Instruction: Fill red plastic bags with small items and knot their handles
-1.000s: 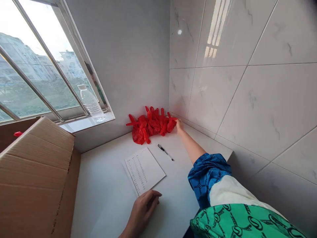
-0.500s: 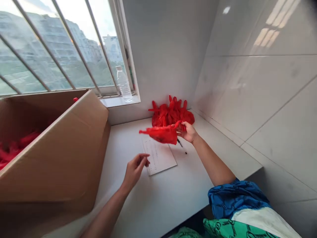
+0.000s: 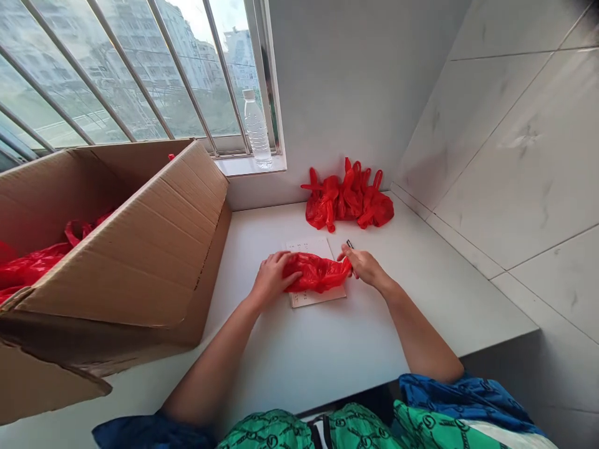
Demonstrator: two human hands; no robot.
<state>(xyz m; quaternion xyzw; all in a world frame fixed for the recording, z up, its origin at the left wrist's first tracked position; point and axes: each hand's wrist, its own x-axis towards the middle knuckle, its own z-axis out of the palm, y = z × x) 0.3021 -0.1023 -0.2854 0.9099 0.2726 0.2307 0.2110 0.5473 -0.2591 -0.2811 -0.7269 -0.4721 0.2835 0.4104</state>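
Observation:
A red plastic bag point(image 3: 316, 273) lies stretched sideways over a sheet of paper with writing point(image 3: 318, 298), in front of me. My left hand point(image 3: 272, 274) grips its left end, thumb on the near side and fingers over the far side. My right hand point(image 3: 364, 265) is closed round the bag's narrow right end. Just beyond my right hand, the tip of a dark pen point(image 3: 349, 244) shows. What the bag holds, if anything, cannot be made out.
Several red bags point(image 3: 349, 196) are bunched against the back wall. On my left stands a large open cardboard box point(image 3: 154, 249) with more red bags point(image 3: 42, 268) inside. A clear bottle point(image 3: 257, 131) stands on the sill of the barred window. The white table's point(image 3: 322, 355) front edge is close to me.
The red bag has come down from the air to just over the paper. My left hand, empty before, has taken hold of its left end. The view has tilted down.

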